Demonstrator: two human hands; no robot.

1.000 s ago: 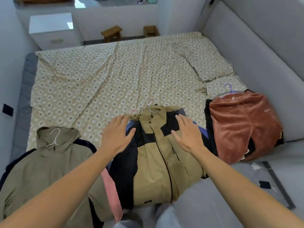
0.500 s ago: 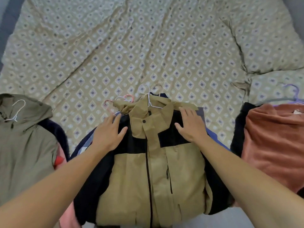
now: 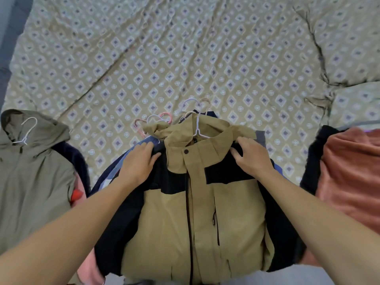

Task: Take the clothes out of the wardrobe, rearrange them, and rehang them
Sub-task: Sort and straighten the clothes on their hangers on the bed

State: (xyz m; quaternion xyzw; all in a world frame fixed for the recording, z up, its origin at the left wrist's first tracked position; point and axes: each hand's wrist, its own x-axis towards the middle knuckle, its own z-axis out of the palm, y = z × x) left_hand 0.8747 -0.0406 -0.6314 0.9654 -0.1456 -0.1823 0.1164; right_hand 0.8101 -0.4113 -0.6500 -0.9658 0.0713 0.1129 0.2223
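You are pressing left hand (image 3: pixel 138 161) flat on jacket (image 3: pixel 197 212) shoulder, right hand (image 3: pixel 251 156) pinching other shoulder; jacket lying lengthwise toward you, hanger (image 3: pixel 196 122) hook beyond fingertips

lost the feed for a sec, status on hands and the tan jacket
Left hand flat on the tan jacket, left shoulder. Right hand, fingers curled, grips right shoulder. Jacket tops a stack on hangers. Nothing in the way.

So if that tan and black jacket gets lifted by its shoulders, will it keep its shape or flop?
The tan and black jacket would probably sag: its collar already crumples. The white hanger inside may hold the shoulders. Garments underneath could slide or drag along.
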